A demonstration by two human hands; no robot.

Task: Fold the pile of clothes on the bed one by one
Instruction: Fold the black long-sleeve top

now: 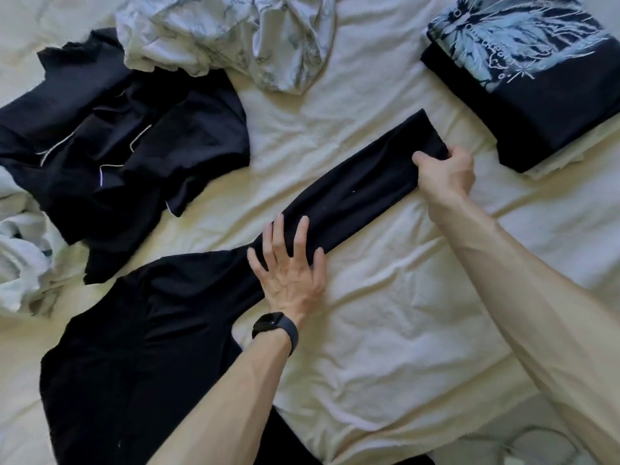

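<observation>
Two bare forearms reach up from the bottom edge of the frame over a cream, wrinkled bed sheet (402, 330). Between them lies a black long-sleeved garment (134, 347), its body spread in the lower left of the frame and one sleeve (355, 193) stretched out diagonally toward the upper right. Near the middle of the frame, the left hand (288, 263) lies flat on the sleeve close to where it meets the body, fingers straight and spread, pressing the cloth down onto the sheet; a dark watch (275, 327) sits on that wrist. At right of centre, the right hand (446, 176) grips the far end of the sleeve, thumb on top and fingers curled round the cuff edge, so the cloth bunches slightly there. At the left of the frame the unfolded pile lies rumpled: a black garment with thin white piping (117, 139), a pale patterned garment (235, 38) crumpled above it at the top of the frame and overlapping its upper edge, and some white fabric (16, 256) bunched at the left edge. In the upper right corner a folded dark garment with a pale blue print (523, 62) rests on a folded pale piece (570, 152), apart from the sleeve.
</observation>
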